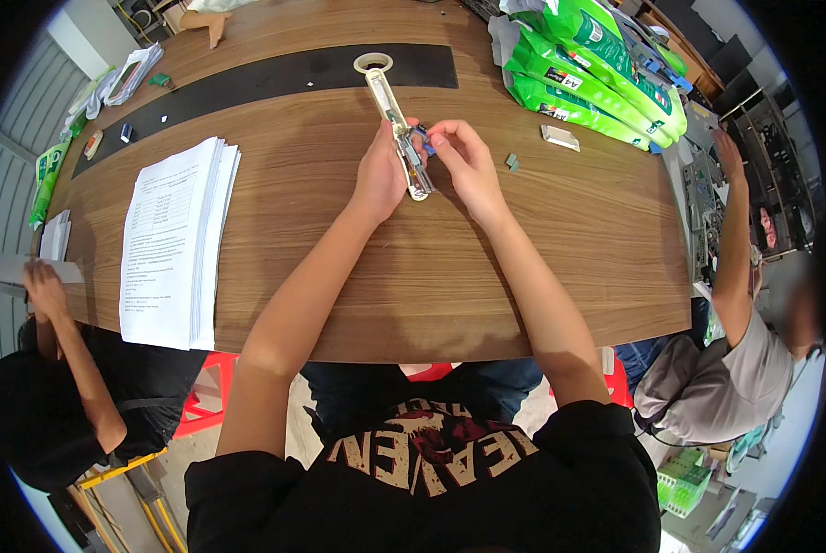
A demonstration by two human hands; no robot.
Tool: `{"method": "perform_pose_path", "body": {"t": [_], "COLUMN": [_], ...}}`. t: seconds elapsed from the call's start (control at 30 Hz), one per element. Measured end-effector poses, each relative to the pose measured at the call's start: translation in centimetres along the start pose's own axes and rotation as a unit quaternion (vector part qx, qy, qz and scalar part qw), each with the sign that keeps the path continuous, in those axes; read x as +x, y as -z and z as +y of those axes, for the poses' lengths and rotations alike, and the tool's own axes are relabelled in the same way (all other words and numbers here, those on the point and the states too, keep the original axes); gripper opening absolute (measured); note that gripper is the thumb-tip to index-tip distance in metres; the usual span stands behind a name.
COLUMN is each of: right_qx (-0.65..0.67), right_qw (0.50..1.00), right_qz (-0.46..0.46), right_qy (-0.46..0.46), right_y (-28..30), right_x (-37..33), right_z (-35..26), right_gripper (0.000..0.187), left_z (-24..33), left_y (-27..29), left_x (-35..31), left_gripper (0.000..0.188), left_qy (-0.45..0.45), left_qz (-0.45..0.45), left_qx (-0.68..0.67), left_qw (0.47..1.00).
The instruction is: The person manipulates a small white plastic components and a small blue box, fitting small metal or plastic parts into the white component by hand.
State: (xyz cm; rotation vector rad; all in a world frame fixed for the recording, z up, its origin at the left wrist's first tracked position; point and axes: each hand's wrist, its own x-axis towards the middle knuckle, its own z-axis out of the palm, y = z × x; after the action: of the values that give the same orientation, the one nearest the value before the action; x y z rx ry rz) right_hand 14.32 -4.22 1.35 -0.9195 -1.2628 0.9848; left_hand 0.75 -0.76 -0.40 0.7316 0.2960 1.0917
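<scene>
A long white stapler (384,95), opened out with its metal inner track showing, lies in my left hand (381,175). The fingers of that hand are wrapped round its middle, above the table. My right hand (469,167) is closed in a pinch at the stapler's right side. Between thumb and fingertips shows a small blue piece (428,146); whether it belongs to the stapler I cannot tell. Right of my right hand lie small grey-green strips (512,162), which look like staples, and a small white box (560,137). A roll of tape (388,63) lies beyond the stapler's far end.
A stack of printed papers (169,249) lies on the wooden table (413,286) at left. Green paper packs (579,74) are piled at the far right, and a black strip (275,76) crosses the back. People sit at both sides; one handles paper (17,268) at left.
</scene>
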Motion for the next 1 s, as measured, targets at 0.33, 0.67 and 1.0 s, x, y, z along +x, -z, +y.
{"method": "perform_pose_path", "body": {"t": [0.33, 0.67, 1.0], "right_qx": [-0.433, -0.450, -0.419], "right_qw": [0.864, 0.865, 0.889], "right_qz": [-0.008, -0.014, -0.014], "right_qy": [0.255, 0.220, 0.185], "right_y": [-0.5, -1.5, -1.7], "right_x": [-1.1, -1.6, -1.7], "right_z": [-2.4, -1.7, -1.8], "right_gripper": [0.010, 0.019, 0.020], "left_z": [0.1, -0.4, -0.9], "left_y": [0.7, 0.2, -0.3], "left_x": [0.2, 0.1, 0.0], "left_gripper": [0.036, 0.034, 0.037], "left_qy": [-0.020, -0.090, -0.108], "left_qz": [0.051, 0.103, 0.093], "left_qx": [-0.040, 0.036, 0.133], "left_qw": [0.998, 0.990, 0.981]}}
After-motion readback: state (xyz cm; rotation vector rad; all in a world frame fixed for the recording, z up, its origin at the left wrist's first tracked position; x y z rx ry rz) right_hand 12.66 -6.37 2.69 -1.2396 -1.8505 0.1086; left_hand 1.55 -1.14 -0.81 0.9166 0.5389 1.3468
